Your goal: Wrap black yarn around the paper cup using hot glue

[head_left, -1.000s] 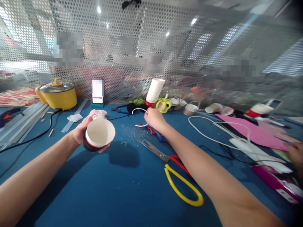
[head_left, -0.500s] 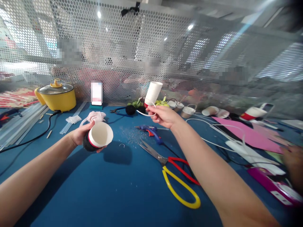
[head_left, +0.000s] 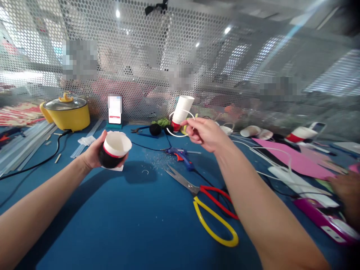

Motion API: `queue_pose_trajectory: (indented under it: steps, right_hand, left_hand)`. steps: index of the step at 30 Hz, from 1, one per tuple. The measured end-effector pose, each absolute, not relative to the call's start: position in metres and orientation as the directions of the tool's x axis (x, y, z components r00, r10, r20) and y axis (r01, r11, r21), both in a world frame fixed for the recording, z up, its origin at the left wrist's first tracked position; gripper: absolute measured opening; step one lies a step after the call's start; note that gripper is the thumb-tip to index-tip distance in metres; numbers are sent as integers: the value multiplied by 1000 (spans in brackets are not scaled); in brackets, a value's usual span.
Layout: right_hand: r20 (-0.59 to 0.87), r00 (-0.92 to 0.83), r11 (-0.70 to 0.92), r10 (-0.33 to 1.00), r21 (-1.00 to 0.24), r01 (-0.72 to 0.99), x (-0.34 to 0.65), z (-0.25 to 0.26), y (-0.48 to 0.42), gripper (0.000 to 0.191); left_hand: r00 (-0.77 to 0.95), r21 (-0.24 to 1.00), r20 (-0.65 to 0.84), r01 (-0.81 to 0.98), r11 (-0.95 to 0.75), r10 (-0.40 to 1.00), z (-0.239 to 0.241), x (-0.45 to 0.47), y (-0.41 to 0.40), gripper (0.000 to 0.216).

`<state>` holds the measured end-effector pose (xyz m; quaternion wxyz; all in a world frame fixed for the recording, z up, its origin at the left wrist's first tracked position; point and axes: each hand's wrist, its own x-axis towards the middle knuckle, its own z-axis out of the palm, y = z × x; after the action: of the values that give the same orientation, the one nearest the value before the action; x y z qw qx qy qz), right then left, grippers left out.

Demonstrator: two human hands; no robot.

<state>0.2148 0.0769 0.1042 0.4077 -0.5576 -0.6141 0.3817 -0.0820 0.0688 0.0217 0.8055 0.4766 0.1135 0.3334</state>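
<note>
My left hand (head_left: 95, 152) is wrapped round a paper cup (head_left: 117, 144) with a white rim, a red band and a black covering on its lower part. The cup is tilted slightly toward me, its inside bare. A flat white piece (head_left: 114, 168) shows just below it. In my right hand (head_left: 206, 131), thumb and fingers pinch a thin white cord (head_left: 180, 135) bent into an open loop. Behind that loop stands a stack of white paper cups (head_left: 183, 107). Below the right hand lie a blue glue gun (head_left: 184, 159) and large scissors (head_left: 187, 183) with red and yellow handles.
A yellow electric pot (head_left: 67, 114) and clear glue sticks (head_left: 28, 146) lie left. A phone (head_left: 114, 108) stands before the perforated metal screen (head_left: 135, 45). Pliers (head_left: 143, 131), pink sheets (head_left: 292, 157), a purple power strip (head_left: 323, 219) and another person's hand (head_left: 347, 191) are also around.
The cup in my left hand has turned more upright, and the pale crumpled piece behind it is out of sight. My right hand has moved slightly right with the cord, whose loop shows more fully.
</note>
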Motion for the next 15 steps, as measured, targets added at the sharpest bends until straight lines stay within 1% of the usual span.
queue_pose_trajectory:
  steps: [1, 2, 4, 5, 7, 10, 15]
  right_hand:
    - [69, -122, 116, 990, -888, 444, 209, 102, 72, 19]
    - [23, -221, 144, 975, -822, 551, 202, 98, 67, 19]
    - [-156, -417, 245, 895, -610, 753, 185, 81, 60, 17]
    - [-249, -474, 313, 845, -489, 814, 176, 70, 58, 16]
    - [-299, -476, 334, 827, -421, 843, 160, 47, 57, 10]
    - [-281, -437, 343, 854, -326, 881, 145, 23, 60, 12]
    - [-233, -442, 394, 866, -224, 891, 138, 19, 58, 16]
  left_hand:
    - [718, 827, 127, -458, 327, 685, 21, -82, 71, 61]
    - [684, 817, 120, -480, 320, 720, 20, -83, 73, 62]
    - [622, 810, 132, -516, 278, 772, 21, -83, 76, 63]
    - [596, 809, 140, -529, 255, 791, 21, -83, 77, 64]
    - [558, 808, 142, -543, 230, 818, 22, -83, 78, 63]
    - [540, 807, 119, -542, 236, 833, 23, -83, 77, 61]
    - [569, 800, 110, -537, 267, 815, 22, -82, 78, 63]
